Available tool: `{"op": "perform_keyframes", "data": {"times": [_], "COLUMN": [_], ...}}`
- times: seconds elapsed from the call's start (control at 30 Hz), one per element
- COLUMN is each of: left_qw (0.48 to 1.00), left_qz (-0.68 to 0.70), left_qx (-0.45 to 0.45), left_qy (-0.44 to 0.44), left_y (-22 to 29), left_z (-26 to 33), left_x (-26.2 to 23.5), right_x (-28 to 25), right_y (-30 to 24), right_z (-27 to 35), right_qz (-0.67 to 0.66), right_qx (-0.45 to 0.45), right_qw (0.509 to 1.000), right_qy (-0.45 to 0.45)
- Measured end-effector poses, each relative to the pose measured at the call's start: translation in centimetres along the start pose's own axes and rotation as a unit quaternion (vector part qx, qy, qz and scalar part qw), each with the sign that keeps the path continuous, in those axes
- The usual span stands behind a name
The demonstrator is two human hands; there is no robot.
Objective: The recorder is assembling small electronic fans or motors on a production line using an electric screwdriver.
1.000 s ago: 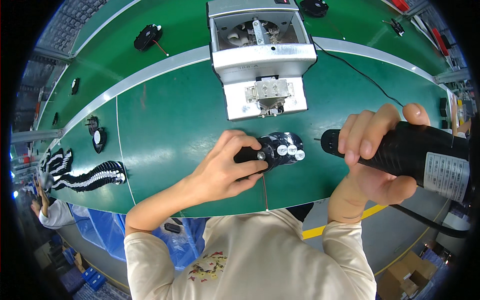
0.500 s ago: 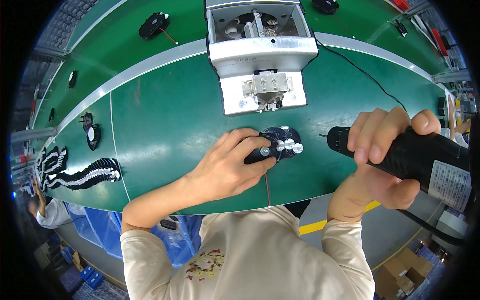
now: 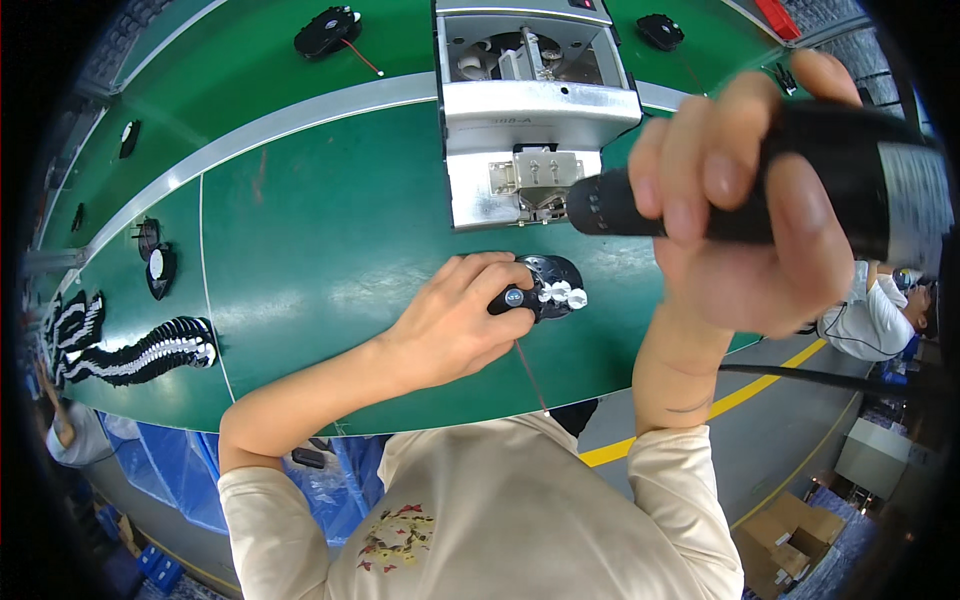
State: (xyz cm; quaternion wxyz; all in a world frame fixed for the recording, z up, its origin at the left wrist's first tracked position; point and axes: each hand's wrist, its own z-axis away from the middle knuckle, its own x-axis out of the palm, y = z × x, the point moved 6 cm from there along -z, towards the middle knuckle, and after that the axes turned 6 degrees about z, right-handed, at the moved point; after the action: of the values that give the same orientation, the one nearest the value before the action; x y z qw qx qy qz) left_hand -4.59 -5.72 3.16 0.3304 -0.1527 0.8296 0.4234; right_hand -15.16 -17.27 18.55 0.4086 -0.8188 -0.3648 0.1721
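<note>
My left hand (image 3: pixel 452 318) is closed on a small black plastic housing (image 3: pixel 548 272) with white round parts, pressing it to the green bench. A thin red wire (image 3: pixel 532 376) runs from the housing toward the bench's front edge. My right hand (image 3: pixel 740 215) is wrapped round a black electric screwdriver (image 3: pixel 612 204), raised above the bench and slightly blurred. The screwdriver's nose is at the front outlet of a silver screw feeder (image 3: pixel 540 106); whether its bit touches a screw there is too small to tell.
Similar black housings lie on the far green belt, one (image 3: pixel 327 33) left of the feeder and another (image 3: pixel 660 32) right of it. A curved row of black and white parts (image 3: pixel 150 352) lies at the left. Cardboard boxes (image 3: pixel 785 540) stand on the floor at the lower right.
My right hand has carried the screwdriver up and left, from beside the housing to the feeder's outlet. My left hand still holds the housing, and the view has shifted slightly.
</note>
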Motion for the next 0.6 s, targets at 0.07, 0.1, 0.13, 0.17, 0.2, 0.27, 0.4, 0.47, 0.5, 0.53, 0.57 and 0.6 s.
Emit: {"op": "perform_keyframes", "data": {"times": [0.07, 0.1, 0.13, 0.17, 0.2, 0.27, 0.4, 0.47, 0.5, 0.53, 0.57, 0.6], "left_qw": [1.0, 1.0, 1.0, 1.0, 1.0, 1.0, 0.999, 0.999, 0.999, 0.999, 0.999, 0.998], "left_qz": [0.005, 0.01, 0.017, 0.023, 0.025, 0.029, 0.039, 0.042, 0.04, 0.039, 0.042, 0.047], "left_qx": [0.001, -0.004, -0.007, -0.009, -0.008, -0.004, -0.006, -0.01, -0.004, -0.001, 0.006, 0.01], "left_qy": [-0.005, -0.003, -0.002, -0.001, 0.0, -0.001, 0.007, 0.02, 0.022, 0.027, 0.029, 0.033], "left_y": [-0.4, -0.6, -0.5, -0.5, -0.4, -0.3, -0.7, -0.8, -0.8, -0.9, -0.9, -1.0], "left_z": [0.6, 0.9, 1.0, 1.0, 0.8, 0.7, 1.4, 1.6, 1.7, 1.7, 1.7, 1.6], "left_x": [-0.5, -0.7, -0.8, -0.8, -0.8, -0.9, -1.0, -1.0, -1.1, -1.0, -0.9, -0.7], "right_x": [1.0, 1.5, 1.1, 1.2, 0.7, 0.2, 0.6, 1.0, 1.1, 1.2, 1.2, 1.3], "right_y": [1.2, 1.5, 1.6, 2.0, 2.5, 3.4, 4.2, 3.8, 3.5, 3.2, 2.8, 2.2], "right_z": [-1.0, -1.3, -1.2, -1.3, -1.1, -0.9, -1.2, -0.8, -0.4, 0.2, 0.8, 1.3], "right_qz": [0.006, -0.009, -0.013, -0.016, -0.01, 0.004, 0.035, 0.046, 0.027, 0.008, -0.006, -0.009], "right_qx": [0.026, 0.016, 0.011, 0.007, 0.007, 0.01, 0.019, 0.029, 0.022, 0.017, 0.014, 0.017], "right_qw": [0.999, 0.999, 0.999, 0.999, 0.999, 0.998, 0.997, 0.995, 0.998, 0.999, 1.0, 1.0], "right_qy": [0.032, 0.032, 0.038, 0.042, 0.049, 0.061, 0.062, 0.082, 0.059, 0.035, 0.014, -0.014]}}
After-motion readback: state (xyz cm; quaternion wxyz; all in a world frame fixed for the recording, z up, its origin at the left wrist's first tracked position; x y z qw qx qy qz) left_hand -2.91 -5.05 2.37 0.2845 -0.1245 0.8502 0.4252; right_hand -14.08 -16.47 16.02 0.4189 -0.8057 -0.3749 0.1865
